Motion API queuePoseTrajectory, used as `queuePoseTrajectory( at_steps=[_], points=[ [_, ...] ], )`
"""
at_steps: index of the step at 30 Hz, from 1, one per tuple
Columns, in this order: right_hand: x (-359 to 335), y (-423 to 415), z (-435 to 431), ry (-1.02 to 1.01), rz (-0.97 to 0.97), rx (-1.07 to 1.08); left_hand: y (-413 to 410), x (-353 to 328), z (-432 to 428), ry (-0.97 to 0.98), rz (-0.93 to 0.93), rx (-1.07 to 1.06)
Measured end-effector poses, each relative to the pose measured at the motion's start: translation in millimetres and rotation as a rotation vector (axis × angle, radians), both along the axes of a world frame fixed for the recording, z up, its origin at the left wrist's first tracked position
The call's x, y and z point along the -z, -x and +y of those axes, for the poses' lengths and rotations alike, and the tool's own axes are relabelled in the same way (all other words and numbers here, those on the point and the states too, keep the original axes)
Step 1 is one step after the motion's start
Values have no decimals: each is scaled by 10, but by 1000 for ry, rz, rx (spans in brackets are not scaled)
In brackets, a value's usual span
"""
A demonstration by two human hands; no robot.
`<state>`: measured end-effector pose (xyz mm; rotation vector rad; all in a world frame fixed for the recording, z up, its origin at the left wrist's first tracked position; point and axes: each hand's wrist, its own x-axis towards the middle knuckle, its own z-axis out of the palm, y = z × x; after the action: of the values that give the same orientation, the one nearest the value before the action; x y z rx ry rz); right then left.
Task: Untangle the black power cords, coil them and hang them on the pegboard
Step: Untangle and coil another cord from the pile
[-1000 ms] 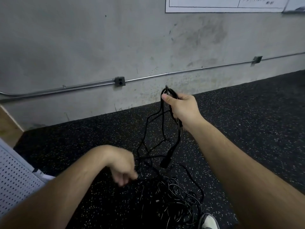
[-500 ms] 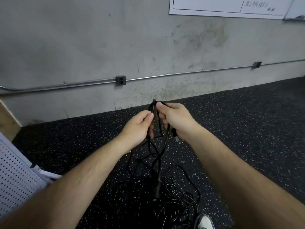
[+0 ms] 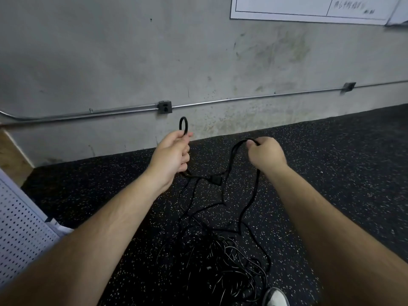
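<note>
A tangled heap of black power cords (image 3: pixel 223 263) lies on the speckled black floor between my arms. My left hand (image 3: pixel 171 154) grips one black cord, and a small loop (image 3: pixel 183 125) of it sticks up above my fingers. Below that hand the cord runs to a black plug (image 3: pixel 215 180) hanging in the air. My right hand (image 3: pixel 266 154) grips another bend of cord (image 3: pixel 238 146), whose strands drop down into the heap. The two hands are held apart at the same height. The white pegboard (image 3: pixel 19 235) leans at the far left.
A concrete wall (image 3: pixel 110 51) with a metal conduit (image 3: pixel 242 99) and an outlet box (image 3: pixel 165 107) stands straight ahead. A white paper sheet (image 3: pixel 309 7) hangs at the top right. My white shoe tip (image 3: pixel 276 298) shows beside the heap. A wooden surface (image 3: pixel 11 160) is at the left edge.
My left hand rose from the heap to meet the right, took hold of a cord, and the hands have now pulled apart sideways, spreading the strands and baring the plug.
</note>
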<state>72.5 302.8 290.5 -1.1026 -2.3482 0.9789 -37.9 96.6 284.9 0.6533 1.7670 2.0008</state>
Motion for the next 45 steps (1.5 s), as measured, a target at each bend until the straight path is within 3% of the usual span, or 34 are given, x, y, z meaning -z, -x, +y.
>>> queuePoseTrajectory(
  at_steps=[3,6,8,10,13,16,20,24,29,34,40,45],
  points=[
    [37,-34,135,-34,-63,97,22,-33,-82,83,130,-6],
    [87,8,61,-218,-276,99,34,-41,-127,146,171,7],
    [10,22,-108,-390,-118,-72,27,-29,-132,197,204,23],
    [-110,32,-295,-516,89,-385,6,-19,-133,221,218,72],
    [-118,142,-465,-641,212,-707,-35,-39,-146,157,172,162],
    [-37,226,-495,-520,350,-741,-51,-52,-182,59,126,168],
    [-92,194,-483,-399,419,-594,-29,-31,-245,-101,-52,155],
    [-148,185,-501,-61,546,-399,-58,1,-281,-177,-161,171],
    [-55,188,-567,218,377,-499,-65,-23,-248,-242,-128,19],
    [-21,230,-724,449,437,-555,-49,15,-235,-120,-31,-93],
    [-54,252,-880,384,357,-738,-112,-35,-224,-99,-9,-75],
    [62,285,-1002,207,300,-786,-125,-78,-233,-106,44,-88]
  ],
)
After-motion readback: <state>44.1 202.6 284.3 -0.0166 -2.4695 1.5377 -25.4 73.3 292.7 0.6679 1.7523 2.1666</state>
